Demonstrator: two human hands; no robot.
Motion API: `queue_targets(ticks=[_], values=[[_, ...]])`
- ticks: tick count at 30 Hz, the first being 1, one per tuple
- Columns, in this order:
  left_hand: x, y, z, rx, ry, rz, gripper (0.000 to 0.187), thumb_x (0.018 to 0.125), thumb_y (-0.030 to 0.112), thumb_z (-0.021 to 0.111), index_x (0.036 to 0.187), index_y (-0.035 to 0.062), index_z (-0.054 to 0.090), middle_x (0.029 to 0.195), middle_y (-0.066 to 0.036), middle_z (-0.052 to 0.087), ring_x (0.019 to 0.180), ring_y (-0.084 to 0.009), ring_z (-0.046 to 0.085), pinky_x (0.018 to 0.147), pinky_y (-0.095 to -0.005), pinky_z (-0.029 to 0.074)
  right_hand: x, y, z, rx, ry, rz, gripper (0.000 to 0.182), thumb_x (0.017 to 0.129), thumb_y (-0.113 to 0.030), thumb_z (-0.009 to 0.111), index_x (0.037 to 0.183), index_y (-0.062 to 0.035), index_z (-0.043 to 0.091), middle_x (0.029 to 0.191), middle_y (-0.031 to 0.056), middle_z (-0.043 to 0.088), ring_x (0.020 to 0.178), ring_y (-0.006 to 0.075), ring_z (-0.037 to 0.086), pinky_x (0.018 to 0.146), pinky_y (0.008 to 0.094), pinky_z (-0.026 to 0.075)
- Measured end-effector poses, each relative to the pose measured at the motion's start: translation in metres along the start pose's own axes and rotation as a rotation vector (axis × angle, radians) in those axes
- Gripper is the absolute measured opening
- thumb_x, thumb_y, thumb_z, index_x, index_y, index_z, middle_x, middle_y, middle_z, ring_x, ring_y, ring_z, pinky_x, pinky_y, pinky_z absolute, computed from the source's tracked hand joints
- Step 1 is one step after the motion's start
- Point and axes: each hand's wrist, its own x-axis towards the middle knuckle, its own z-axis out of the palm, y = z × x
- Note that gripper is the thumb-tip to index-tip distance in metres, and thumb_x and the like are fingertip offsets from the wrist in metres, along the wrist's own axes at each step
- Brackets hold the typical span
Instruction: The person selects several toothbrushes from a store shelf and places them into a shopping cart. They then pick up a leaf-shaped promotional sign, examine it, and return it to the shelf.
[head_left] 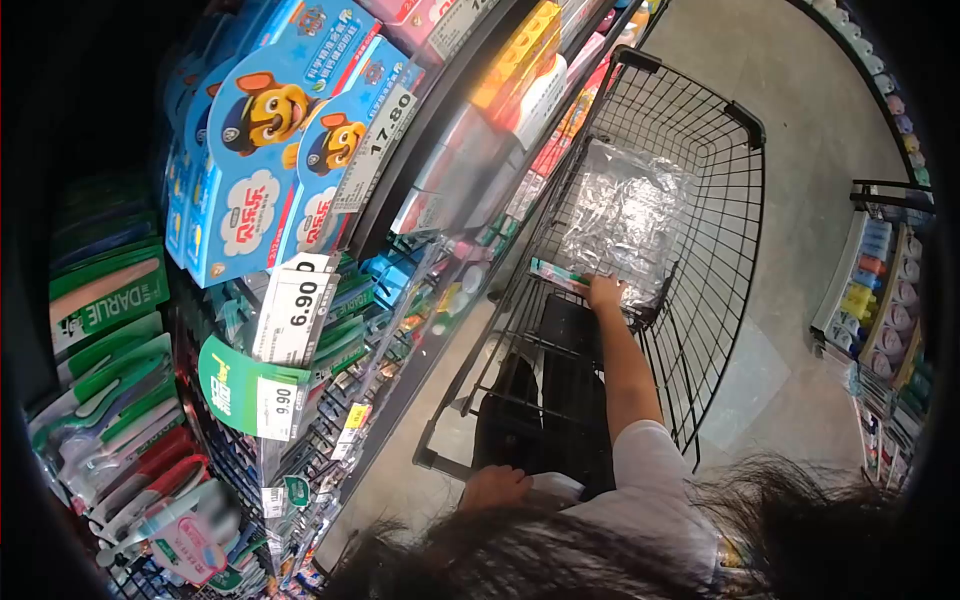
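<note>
My right hand (pixel 604 292) is stretched over a black wire shopping cart (pixel 725 200), its fingers closed on the end of a small, narrow toothbrush package (pixel 558 275). Just beyond the hand, a shiny silver plastic-wrapped item (pixel 625 215) lies in the cart. Near the cart's handle, at the bottom centre, my left hand (pixel 496 488) rests with its fingers curled. Whether it grips anything is hidden.
Shelves on the left hold blue cartoon boxes (pixel 250 130), green DARLIE packages (pixel 110 300) and price tags (pixel 303 310). More stocked shelves (pixel 875 290) stand at the far right, across the grey floor (pixel 810 110).
</note>
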Motion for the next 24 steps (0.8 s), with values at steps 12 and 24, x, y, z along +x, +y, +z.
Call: queue_targets(ticks=[12, 24], values=[[-0.007, -0.006, 0.013, -0.005, 0.151, 0.048, 0.026, 0.053, 0.029, 0.067, 0.069, 0.0103, 0.057, 0.066, -0.002, 0.052, 0.064, -0.0194, 0.054, 0.057, -0.0317, 0.045, -0.020, 0.045, 0.060, 0.281, 0.129, -0.039, 0.034, 0.083, -0.033, 0.043, 0.096, -0.0055, 0.057, 0.088, 0.0229, 0.059, 0.082, 0.0382, 0.057, 0.078, 0.0438, 0.045], [-0.028, -0.005, 0.002, 0.053, 0.172, 0.179, 0.021, 0.062, 0.027, 0.061, 0.072, 0.0097, 0.058, 0.070, -0.007, 0.059, 0.073, -0.0251, 0.059, 0.065, -0.0373, 0.047, -0.162, 0.043, -0.006, 0.350, 0.379, -0.270, 0.021, 0.072, -0.021, 0.060, 0.080, -0.0025, 0.059, 0.074, 0.0179, 0.061, 0.074, 0.0341, 0.060, 0.066, 0.0416, 0.047]])
